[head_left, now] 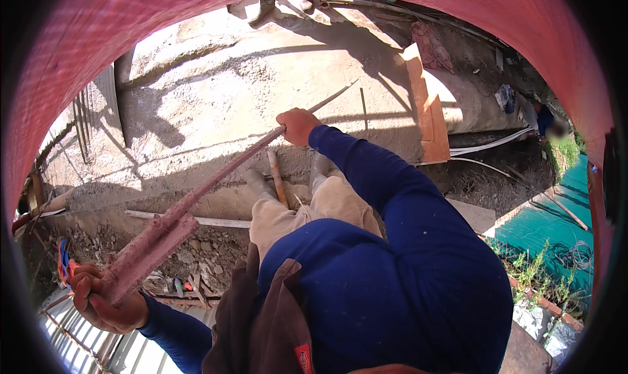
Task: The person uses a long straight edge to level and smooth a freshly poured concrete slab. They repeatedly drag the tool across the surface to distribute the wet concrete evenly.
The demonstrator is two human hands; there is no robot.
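A long thin pole (pixel 216 171), caked in pinkish-grey mortar, slants from the lower left up toward the middle. Its near end is thick, where a shorter flat piece (pixel 160 253) lies alongside it; how the two are joined cannot be made out. My left hand (pixel 114 305) curls its fingers around this thick end. Farther up, my right hand (pixel 299 126) is closed in a fist round the thin part. The pole's narrow tip (pixel 343 92) reaches past that fist, over the rough concrete surface (pixel 216 106).
My boots stand by a wooden stick (pixel 278 178) at the concrete's near edge. A brown board (pixel 426 112) lies to the right, with green sheeting (pixel 556 223) beyond. Rubble (pixel 203 259) and metal sheets (pixel 157 348) lie lower left. Another person's boots (pixel 263 11) show at the top; someone crouches far right.
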